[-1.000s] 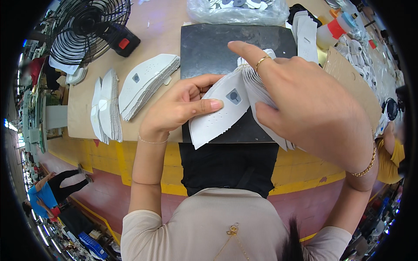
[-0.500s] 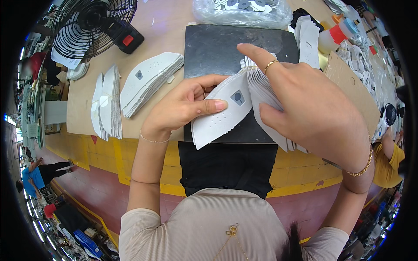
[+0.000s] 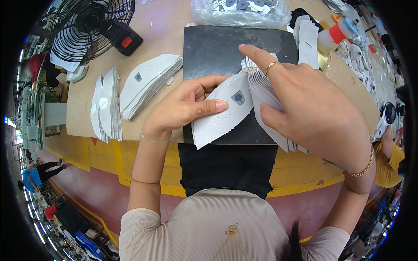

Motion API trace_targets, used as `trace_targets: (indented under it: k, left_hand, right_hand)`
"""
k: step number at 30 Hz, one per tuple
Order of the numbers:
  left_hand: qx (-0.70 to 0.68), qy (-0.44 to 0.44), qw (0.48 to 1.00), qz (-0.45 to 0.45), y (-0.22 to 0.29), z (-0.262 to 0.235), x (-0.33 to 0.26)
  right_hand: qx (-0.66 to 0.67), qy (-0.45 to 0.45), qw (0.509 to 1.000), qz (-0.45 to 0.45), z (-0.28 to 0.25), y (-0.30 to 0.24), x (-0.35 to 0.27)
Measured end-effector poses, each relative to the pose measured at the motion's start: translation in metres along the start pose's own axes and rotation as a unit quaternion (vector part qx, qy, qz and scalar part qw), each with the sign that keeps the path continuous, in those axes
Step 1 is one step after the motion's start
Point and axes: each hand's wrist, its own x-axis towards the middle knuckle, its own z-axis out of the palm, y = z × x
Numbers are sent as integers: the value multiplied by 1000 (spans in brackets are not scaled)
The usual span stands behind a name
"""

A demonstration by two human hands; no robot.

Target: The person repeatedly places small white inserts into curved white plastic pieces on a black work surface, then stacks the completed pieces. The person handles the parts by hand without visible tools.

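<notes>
A bundle of white cut shoe-upper pieces (image 3: 222,114), gathered by a band near its top, fans apart between my hands. The front piece bears small punched holes and a grey square patch. My left hand (image 3: 191,104) is closed on the left part, thumb pressed on the front piece and fingers behind. My right hand (image 3: 307,106) is closed around the right part, its thumb against the pieces and its index finger stretched past the banded end. Its remaining fingers are hidden. Beneath the bundle lies a black mat (image 3: 217,48).
To the left lie a thick stack of similar white pieces (image 3: 150,85) and narrower banded stacks (image 3: 110,104). A black fan (image 3: 93,26) stands behind them. A plastic bag of small parts (image 3: 241,13) sits at the back, a bottle (image 3: 333,37) and cardboard (image 3: 352,82) at right.
Both hands and the bundle stay almost still, with the view shifting slightly. In the left background, a person in blue has moved a little.
</notes>
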Motion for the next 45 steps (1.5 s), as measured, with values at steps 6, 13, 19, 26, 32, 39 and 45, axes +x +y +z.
trace_targets:
  k: [6,13,19,26,32,39,45]
  left_hand:
    - [4,0,1000,-4,-1,0,3]
    - [16,6,1000,-9,0,1,4]
    - [8,7,1000,-3,1,2,4]
    - [5,41,999,1,-1,7,5]
    - [198,150,967,57,-21,4,9]
    - [557,240,791,77,-42,44,7]
    - [462,241,850,80,-50,35,14]
  right_hand:
    - [-2,2,1000,10,2,0,0]
    - [9,-20,999,30,1,0,1]
    - [21,-24,999,26,0,1,3]
    - [36,9,999,29,8,3,-6]
    - [290,55,954,46,60,13,-9]
    - [701,162,681,137,128,-10,-23]
    - [648,253,696,177,134,9,-38]
